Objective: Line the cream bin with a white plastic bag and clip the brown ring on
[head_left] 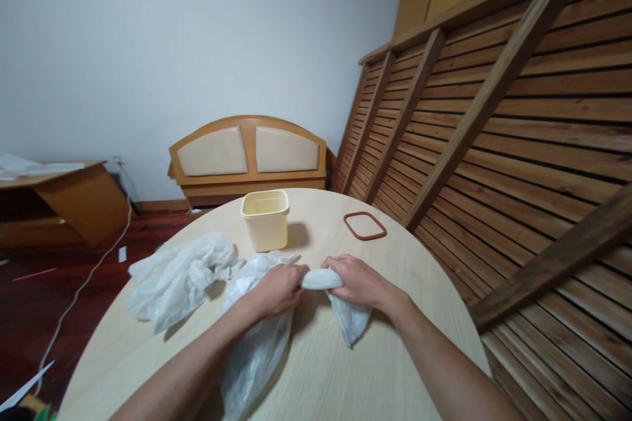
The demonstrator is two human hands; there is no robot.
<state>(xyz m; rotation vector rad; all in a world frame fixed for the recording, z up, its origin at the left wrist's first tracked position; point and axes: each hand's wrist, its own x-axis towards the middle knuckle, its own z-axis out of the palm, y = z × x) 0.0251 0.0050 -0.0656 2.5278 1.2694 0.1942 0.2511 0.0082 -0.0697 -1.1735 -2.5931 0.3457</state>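
Note:
Both my hands grip one white plastic bag (320, 279), gathered into a tight roll between them. My left hand (282, 289) is closed round the roll, and the bag's loose part spreads below and left of it on the table. My right hand (356, 281) is closed round the other side, with a pointed end of the bag hanging beneath it. A second white plastic bag (178, 276) lies crumpled to the left. Just beyond my left hand stands an open pale yellow plastic bin (266, 227), upright. A brown square ring-shaped frame (365, 226) lies flat at the right.
The round light wood table (419, 342) fills the foreground. Slatted wooden panels (494, 131) lean close along its right side. A padded headboard (249, 151) stands against the far wall. At the left are a wooden desk (89, 204) and a cable (93, 270) on the floor.

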